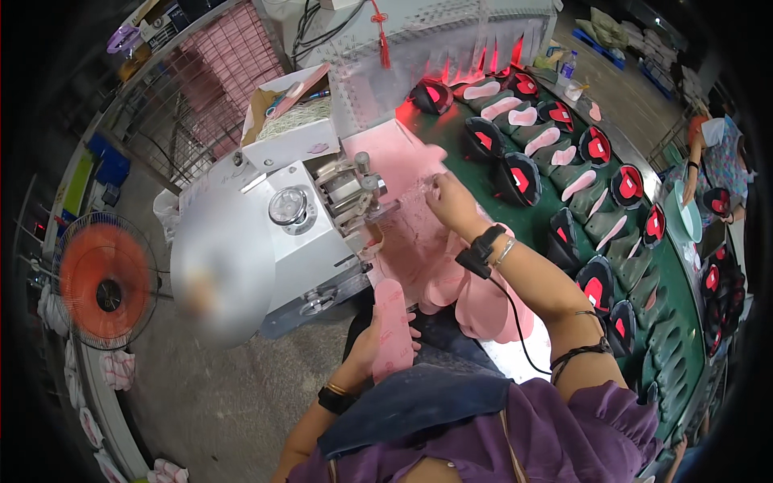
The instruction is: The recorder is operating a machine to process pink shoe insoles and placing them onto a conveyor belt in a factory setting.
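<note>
While our right hand [452,203] pinches the top pink sheet [403,173] on the grey metal machine [302,233] beside the green conveyor [555,173], our left hand [378,338] grips a pink flat insole [392,326] upright near our lap.

A blurred oval patch [216,270] at 9 o'clock hides the left part of the grey machine [302,233]. The left hand [372,342] covers the lower end of a pink insole [394,326]. At 3 o'clock, another person [717,161] is cut off by the dark rim.
</note>
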`<state>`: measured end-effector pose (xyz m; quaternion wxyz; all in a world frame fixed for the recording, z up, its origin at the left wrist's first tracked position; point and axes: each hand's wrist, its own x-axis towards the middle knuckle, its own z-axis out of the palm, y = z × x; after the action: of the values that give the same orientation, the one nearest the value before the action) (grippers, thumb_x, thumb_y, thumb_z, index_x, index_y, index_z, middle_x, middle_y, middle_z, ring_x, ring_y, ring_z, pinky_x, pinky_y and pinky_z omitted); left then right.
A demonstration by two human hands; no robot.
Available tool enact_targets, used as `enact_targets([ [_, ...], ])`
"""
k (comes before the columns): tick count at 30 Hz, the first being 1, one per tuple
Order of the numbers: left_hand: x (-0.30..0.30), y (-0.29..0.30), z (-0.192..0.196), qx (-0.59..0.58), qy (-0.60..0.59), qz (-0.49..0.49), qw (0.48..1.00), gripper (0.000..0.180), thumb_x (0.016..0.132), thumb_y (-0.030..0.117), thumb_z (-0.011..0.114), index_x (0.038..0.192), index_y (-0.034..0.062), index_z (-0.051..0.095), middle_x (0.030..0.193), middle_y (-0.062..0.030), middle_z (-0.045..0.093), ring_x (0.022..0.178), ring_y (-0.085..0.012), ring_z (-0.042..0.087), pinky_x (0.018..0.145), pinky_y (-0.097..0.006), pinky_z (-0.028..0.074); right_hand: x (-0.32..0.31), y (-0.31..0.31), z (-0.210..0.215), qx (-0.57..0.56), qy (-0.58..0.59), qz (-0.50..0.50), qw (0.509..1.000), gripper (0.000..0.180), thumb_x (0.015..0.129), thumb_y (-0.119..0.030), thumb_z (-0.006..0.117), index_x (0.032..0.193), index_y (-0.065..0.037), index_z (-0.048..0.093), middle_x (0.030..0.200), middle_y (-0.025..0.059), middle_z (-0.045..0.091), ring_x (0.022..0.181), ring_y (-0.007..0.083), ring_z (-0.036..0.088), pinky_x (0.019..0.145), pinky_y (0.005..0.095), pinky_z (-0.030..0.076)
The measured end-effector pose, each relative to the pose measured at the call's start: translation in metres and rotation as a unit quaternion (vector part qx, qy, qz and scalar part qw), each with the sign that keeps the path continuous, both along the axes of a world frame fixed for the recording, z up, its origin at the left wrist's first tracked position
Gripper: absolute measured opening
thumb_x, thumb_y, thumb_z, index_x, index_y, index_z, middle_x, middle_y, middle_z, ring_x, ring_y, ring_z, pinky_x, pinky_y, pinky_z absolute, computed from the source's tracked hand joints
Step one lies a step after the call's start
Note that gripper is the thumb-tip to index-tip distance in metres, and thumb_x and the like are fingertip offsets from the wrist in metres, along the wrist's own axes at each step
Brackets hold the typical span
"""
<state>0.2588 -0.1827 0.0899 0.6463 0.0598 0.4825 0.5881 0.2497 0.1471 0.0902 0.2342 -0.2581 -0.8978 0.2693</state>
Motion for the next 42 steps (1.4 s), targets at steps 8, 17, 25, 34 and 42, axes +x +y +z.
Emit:
enact_targets([
  [8,-0.002,0.001,0.012,-0.027,-0.066,0.034,0.997,0.086,0.095,0.068,0.011,0.129,-0.0015,0.048,0.099,-0.0155,0.063,0.084,-0.0289,0.065,0.075,-0.043,0.055,-0.045,-0.025,-0.039,-0.219,-0.001,-0.039,0.975,0.037,0.082,-0.037,0.066,0.09,-0.001,0.067,0.085,0.0208,0.068,0.08,0.0367,0.066,0.072,0.0431,0.05],
  [17,0.002,-0.002,0.023,-0.039,-0.01,0.029,0.999,0.083,0.097,0.066,0.015,0.13,-0.0028,0.047,0.106,-0.0185,0.063,0.09,-0.0312,0.065,0.082,-0.042,0.053,-0.08,0.023,-0.055,-0.344,0.1,-0.074,0.931,0.031,0.085,-0.029,0.068,0.086,0.002,0.065,0.073,0.0154,0.066,0.061,0.0225,0.065,0.055,0.0356,0.048],
  [25,-0.009,-0.01,-0.034,0.083,-0.022,-0.055,0.995,0.081,0.092,0.061,0.045,0.14,-0.0033,0.035,0.127,-0.023,0.053,0.114,-0.0394,0.055,0.096,-0.051,0.045,0.187,0.124,0.013,-0.326,0.255,-0.31,0.856,0.027,0.098,-0.022,0.045,0.109,0.002,0.044,0.081,0.0167,0.064,0.053,0.0247,0.068,0.039,0.0303,0.051],
  [34,0.01,0.054,0.002,-0.097,0.094,0.012,0.991,0.049,0.098,0.051,0.04,0.129,0.0137,0.04,0.095,-0.0108,0.058,0.073,-0.0287,0.063,0.065,-0.042,0.057,0.633,0.122,-0.06,-0.002,-0.016,-0.72,0.693,0.033,0.082,-0.017,0.057,0.113,-0.005,0.056,0.103,0.0262,0.066,0.098,0.0434,0.063,0.086,0.0516,0.049],
  [42,0.011,0.059,-0.005,-0.121,0.117,0.045,0.985,0.058,0.094,0.062,0.038,0.124,0.0122,0.047,0.096,-0.0071,0.054,0.074,-0.0258,0.061,0.062,-0.039,0.054,0.704,0.111,-0.087,-0.063,-0.151,-0.759,0.63,0.034,0.083,-0.008,0.052,0.117,-0.009,0.058,0.111,0.0278,0.059,0.103,0.0442,0.061,0.09,0.0482,0.05],
])
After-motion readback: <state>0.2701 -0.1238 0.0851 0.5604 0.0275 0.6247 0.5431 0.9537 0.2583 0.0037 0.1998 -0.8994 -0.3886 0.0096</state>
